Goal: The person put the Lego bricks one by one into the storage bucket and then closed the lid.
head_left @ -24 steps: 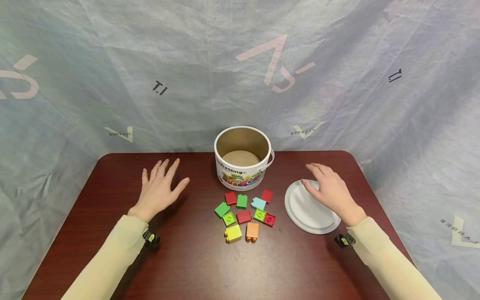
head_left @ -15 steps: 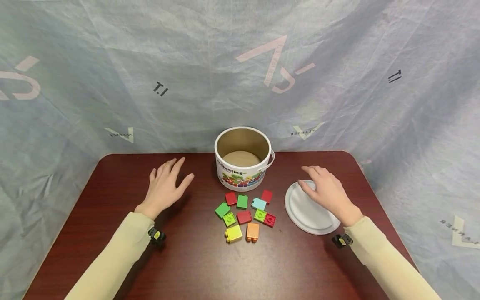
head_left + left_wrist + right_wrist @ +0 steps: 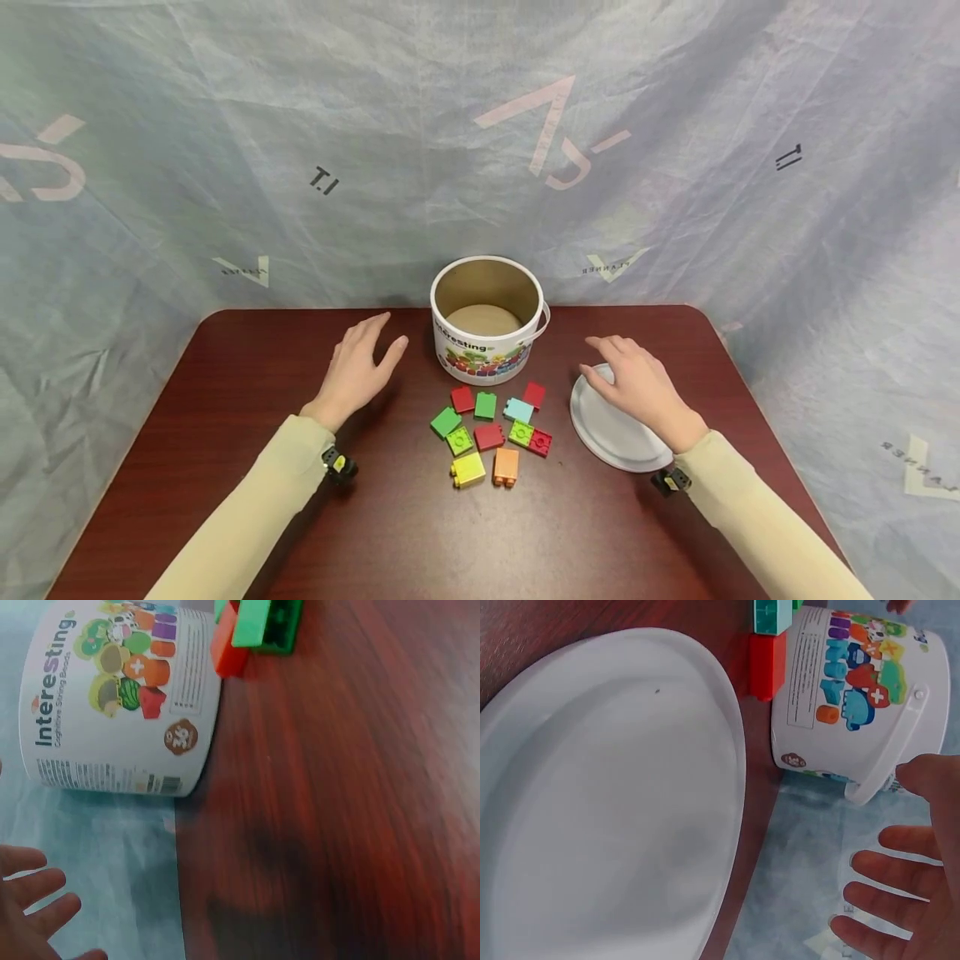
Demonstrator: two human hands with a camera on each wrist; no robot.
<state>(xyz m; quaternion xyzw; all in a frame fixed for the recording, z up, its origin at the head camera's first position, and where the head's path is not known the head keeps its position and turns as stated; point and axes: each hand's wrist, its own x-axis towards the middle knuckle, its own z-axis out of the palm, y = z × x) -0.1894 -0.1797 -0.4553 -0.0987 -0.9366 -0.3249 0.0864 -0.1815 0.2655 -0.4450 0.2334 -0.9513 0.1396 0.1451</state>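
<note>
My left hand (image 3: 354, 372) hovers left of a white bucket (image 3: 486, 350), fingers spread, holding nothing. Over the round white lid (image 3: 618, 433) hangs my right hand (image 3: 639, 385), its fingers loosely extended and nothing in its grasp. The bucket stands upright with its top uncovered, and its handle (image 3: 545, 321) hangs to the right. Toy building blocks lie in front of it, among them a yellow block (image 3: 468, 470), an orange block (image 3: 506, 467), a light blue block (image 3: 518, 410) and a green block (image 3: 485, 406). In the right wrist view, the lid (image 3: 622, 795) fills the left side.
A dark red-brown wooden table (image 3: 420, 533) carries everything. Behind it and along both sides hangs a grey-blue printed cloth (image 3: 360, 125). Several more red and green blocks, such as a red block (image 3: 489, 437), lie within the group.
Both hands have moved inward: the left one rightward toward the bucket, the right one leftward over the lid. Bucket, lid and blocks stay where they were.
</note>
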